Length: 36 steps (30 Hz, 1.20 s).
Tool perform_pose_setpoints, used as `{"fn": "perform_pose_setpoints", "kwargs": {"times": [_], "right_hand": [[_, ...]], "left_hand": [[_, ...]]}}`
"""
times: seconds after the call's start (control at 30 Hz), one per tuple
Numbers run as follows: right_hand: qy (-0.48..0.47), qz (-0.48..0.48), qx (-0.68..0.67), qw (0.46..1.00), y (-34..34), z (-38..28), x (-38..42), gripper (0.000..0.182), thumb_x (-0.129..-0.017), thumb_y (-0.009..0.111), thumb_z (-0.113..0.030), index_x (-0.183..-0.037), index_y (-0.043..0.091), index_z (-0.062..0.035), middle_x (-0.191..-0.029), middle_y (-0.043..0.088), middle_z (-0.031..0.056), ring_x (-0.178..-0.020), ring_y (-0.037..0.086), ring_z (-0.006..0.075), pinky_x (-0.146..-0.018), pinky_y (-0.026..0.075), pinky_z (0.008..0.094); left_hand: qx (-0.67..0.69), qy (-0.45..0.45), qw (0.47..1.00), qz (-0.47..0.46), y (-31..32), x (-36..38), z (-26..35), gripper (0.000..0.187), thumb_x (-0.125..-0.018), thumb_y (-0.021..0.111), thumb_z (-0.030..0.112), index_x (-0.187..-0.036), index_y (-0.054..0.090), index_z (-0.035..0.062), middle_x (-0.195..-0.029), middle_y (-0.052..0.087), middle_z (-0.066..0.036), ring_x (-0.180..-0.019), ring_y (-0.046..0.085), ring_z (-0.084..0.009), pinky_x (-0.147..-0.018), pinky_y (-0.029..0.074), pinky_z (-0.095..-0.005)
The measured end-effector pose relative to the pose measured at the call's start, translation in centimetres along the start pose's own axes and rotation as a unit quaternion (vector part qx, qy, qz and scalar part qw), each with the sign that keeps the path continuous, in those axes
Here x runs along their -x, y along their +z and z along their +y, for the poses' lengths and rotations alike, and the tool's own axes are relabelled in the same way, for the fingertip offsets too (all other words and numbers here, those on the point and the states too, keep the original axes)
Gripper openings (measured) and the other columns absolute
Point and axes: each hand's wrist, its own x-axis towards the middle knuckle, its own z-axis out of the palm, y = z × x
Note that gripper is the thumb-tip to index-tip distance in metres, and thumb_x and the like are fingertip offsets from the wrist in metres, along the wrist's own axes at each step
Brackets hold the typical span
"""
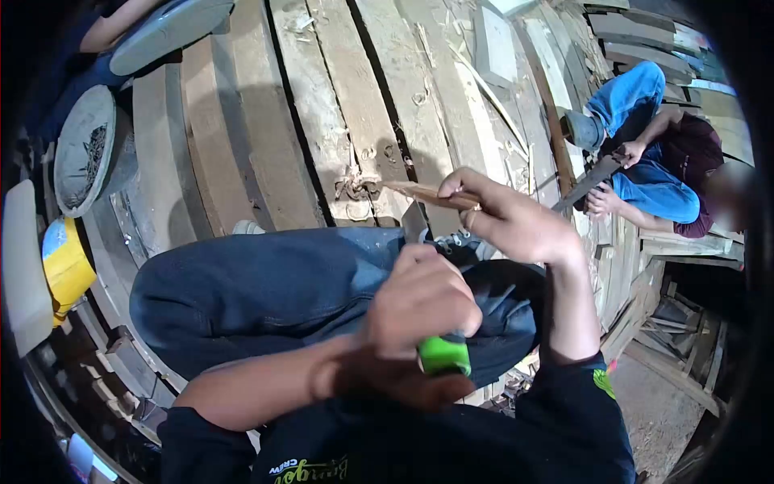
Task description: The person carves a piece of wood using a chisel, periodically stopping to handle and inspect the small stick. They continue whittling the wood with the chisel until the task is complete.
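Observation:
My left hand is closed round a knife, whose bright green handle shows below the fist. Its metal blade points up, close to a narrow piece of wood. That wood strip tapers to a point on the left, and my right hand grips its thicker end between thumb and fingers. Both hands are above my bent legs in dark trousers. Motion blurs the left hand, and part of the blade is hidden behind it.
Wooden planks with gaps form the floor, strewn with shavings. A round bowl holds what look like nails, beside a yellow container. At right, a seated person holds a handsaw. Another person's arm shows at top left.

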Motion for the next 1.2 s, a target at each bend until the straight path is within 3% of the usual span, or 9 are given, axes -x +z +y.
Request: {"fn": "perform_pose_setpoints", "kwargs": {"times": [0.1, 0.3, 0.4, 0.47, 0.63, 0.73, 0.9, 1.07, 1.2], "right_hand": [[0.1, 0.017, -0.016, 0.995, -0.5, -0.2, -0.1, 0.035, -0.09, 0.05, 0.003, -0.124, 0.049, -0.0051, -0.101, 0.057, 0.006, -0.097, 0.052, 0.0114, -0.086, 0.046, 0.0292], [0.057, 0.017, 0.045, 0.997, 0.5, -0.2, -0.1, 0.036, -0.091, 0.052, -0.002, -0.127, 0.047, -0.0045, -0.1, 0.059, 0.0095, -0.095, 0.056, 0.0161, -0.085, 0.048, 0.0325], [0.034, 0.036, 0.031, 0.998, 0.8, -0.8, -0.2, 0.036, -0.093, 0.054, -0.004, -0.128, 0.047, -0.0043, -0.102, 0.061, 0.0115, -0.097, 0.058, 0.0187, -0.086, 0.049, 0.0359], [0.093, -0.011, 0.05, 0.994, 0.7, -1.9, -0.2, 0.037, -0.094, 0.055, -0.005, -0.13, 0.046, -0.0042, -0.105, 0.062, 0.0155, -0.101, 0.061, 0.0204, -0.09, 0.049, 0.0364], [0.045, 0.013, 0.051, 0.998, 1.2, -1.6, 0.2, 0.041, -0.093, 0.055, -0.005, -0.133, 0.045, -0.004, -0.104, 0.064, 0.0191, -0.103, 0.065, 0.0292, -0.091, 0.05, 0.0386], [0.059, 0.009, 0.077, 0.995, 1.3, -2.2, 0.1, 0.04, -0.093, 0.055, -0.004, -0.132, 0.045, -0.0043, -0.104, 0.064, 0.0186, -0.102, 0.065, 0.029, -0.09, 0.05, 0.0393], [0.064, 0.022, 0.085, 0.994, 0.6, -1.5, 0.3, 0.04, -0.089, 0.052, 0.0, -0.129, 0.048, -0.0073, -0.095, 0.06, 0.0155, -0.092, 0.062, 0.025, -0.083, 0.049, 0.0374], [0.072, 0.016, 0.08, 0.994, 0.4, -1.8, 0.0, 0.04, -0.09, 0.053, 0.0, -0.129, 0.047, -0.0072, -0.099, 0.061, 0.0169, -0.095, 0.063, 0.0255, -0.085, 0.049, 0.0382], [0.054, 0.017, 0.073, 0.996, 1.1, -1.2, 0.1, 0.041, -0.091, 0.055, -0.002, -0.131, 0.046, -0.0065, -0.105, 0.063, 0.0185, -0.102, 0.064, 0.0272, -0.089, 0.049, 0.0398]], "left_hand": [[0.014, -0.038, 0.998, 0.04, -0.5, 0.5, -1.3, 0.056, -0.092, 0.059, 0.063, -0.08, 0.055, 0.0074, -0.078, 0.056, -0.008, -0.075, 0.059, -0.0255, -0.079, 0.039, -0.0406], [-0.015, 0.037, 0.999, 0.008, -1.0, -0.7, 0.6, 0.057, -0.088, 0.062, 0.063, -0.083, 0.059, 0.0068, -0.081, 0.057, -0.008, -0.077, 0.058, -0.0271, -0.077, 0.038, -0.0426], [-0.017, 0.041, 0.999, 0.015, -0.8, -0.4, -0.9, 0.056, -0.089, 0.062, 0.062, -0.082, 0.059, 0.0071, -0.081, 0.057, -0.008, -0.078, 0.058, -0.0273, -0.078, 0.038, -0.0424], [-0.012, 0.019, 0.999, 0.043, -0.5, 0.0, -1.3, 0.055, -0.089, 0.062, 0.062, -0.081, 0.059, 0.0076, -0.08, 0.057, -0.007, -0.077, 0.058, -0.0271, -0.078, 0.038, -0.042], [-0.015, 0.032, 0.999, 0.012, -0.5, -0.3, -0.2, 0.052, -0.091, 0.061, 0.059, -0.079, 0.057, 0.0084, -0.077, 0.057, -0.006, -0.074, 0.058, -0.0266, -0.078, 0.038, -0.0408], [-0.019, -0.008, 0.999, 0.042, -0.7, 0.1, -1.6, 0.05, -0.089, 0.064, 0.057, -0.081, 0.059, 0.0082, -0.078, 0.058, -0.007, -0.074, 0.058, -0.0266, -0.078, 0.038, -0.0409], [-0.001, 0.002, 1.0, -0.018, -0.7, 0.3, 0.9, 0.055, -0.086, 0.064, 0.061, -0.082, 0.059, 0.006, -0.079, 0.058, -0.008, -0.075, 0.058, -0.0281, -0.078, 0.038, -0.0409], [0.011, 0.004, 1.0, 0.021, -0.8, 0.1, 1.0, 0.058, -0.083, 0.065, 0.063, -0.082, 0.059, 0.0056, -0.08, 0.058, -0.008, -0.077, 0.058, -0.0275, -0.078, 0.037, -0.0417], [0.007, 0.034, 0.998, -0.047, -1.1, -0.6, 2.4, 0.058, -0.082, 0.066, 0.063, -0.082, 0.059, 0.0056, -0.08, 0.058, -0.008, -0.075, 0.058, -0.0269, -0.076, 0.038, -0.0412]]}}
